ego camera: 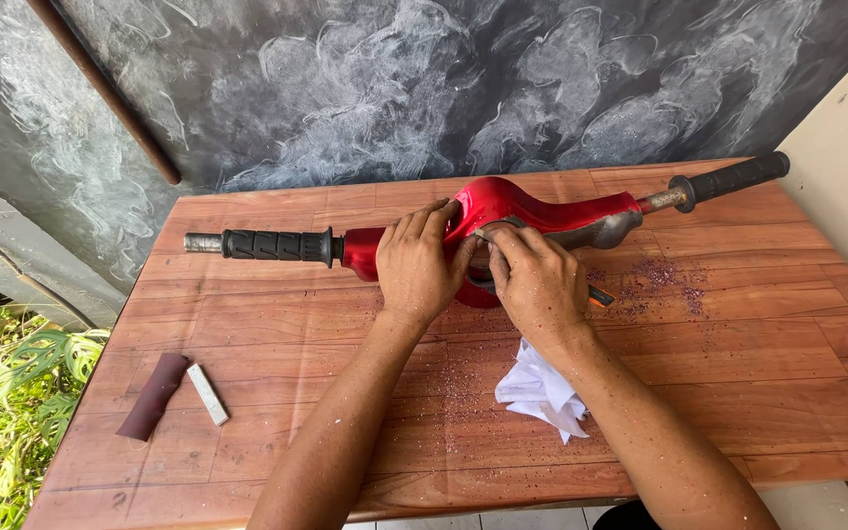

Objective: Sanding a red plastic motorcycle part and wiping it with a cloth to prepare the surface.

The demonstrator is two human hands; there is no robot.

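Observation:
A red handlebar cover (542,206) with black rubber grips at both ends, the left grip (277,245) and the right grip (738,179), lies across a wooden table (768,344). My left hand (416,263) rests on top of the red cover near its middle, fingers curled over the rim. My right hand (539,282) presses against the cover's front edge beside it, with a dark tool with an orange tip (599,295) poking out from under it. What the right fingers pinch is hidden.
A crumpled white cloth (540,391) lies under my right forearm. A folded dark red sandpaper piece (153,396) and a small white block (208,394) sit at the table's left. Reddish dust (660,280) speckles the wood. A grey wall stands behind; plants lie at left.

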